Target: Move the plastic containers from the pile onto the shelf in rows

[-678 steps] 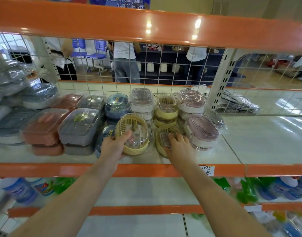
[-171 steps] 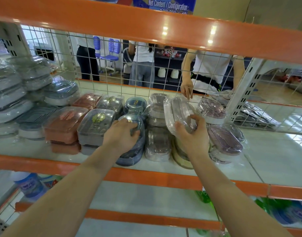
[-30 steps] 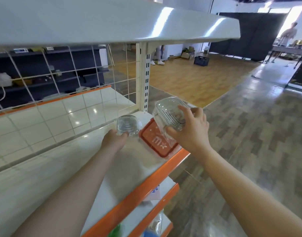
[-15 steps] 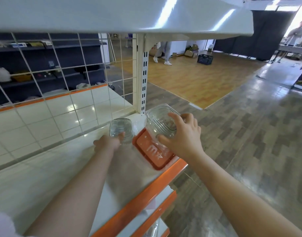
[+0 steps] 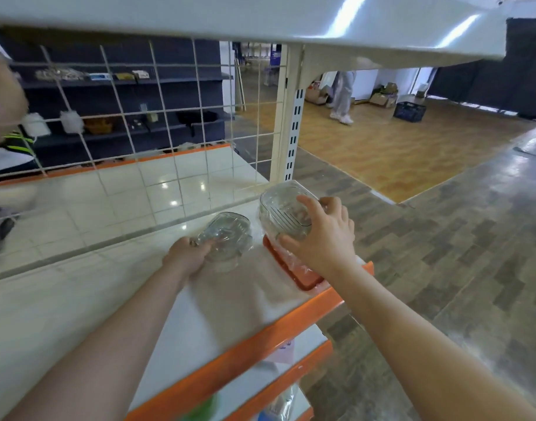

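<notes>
I stand at the right end of a white shelf [image 5: 78,299] with an orange front edge. My right hand [image 5: 321,238] grips a clear plastic container with an orange lid [image 5: 283,214], tipped on its side in plastic wrap, its lid against the shelf near the front corner. My left hand [image 5: 187,253] holds a smaller clear plastic container [image 5: 230,235], also tilted, just left of it on the shelf. The two containers sit close together, nearly touching.
A white wire grid [image 5: 169,117] backs the shelf, and a cream upright post [image 5: 291,117] stands at its right end. Another shelf board [image 5: 260,22] hangs low overhead. Lower orange-edged shelves [image 5: 275,375] lie below. A person's legs [image 5: 341,95] and a dark crate [image 5: 411,110] are far off.
Both containers have come down closer to the shelf surface, and the left one has tipped further onto its side. The view has shifted slightly downward and left.
</notes>
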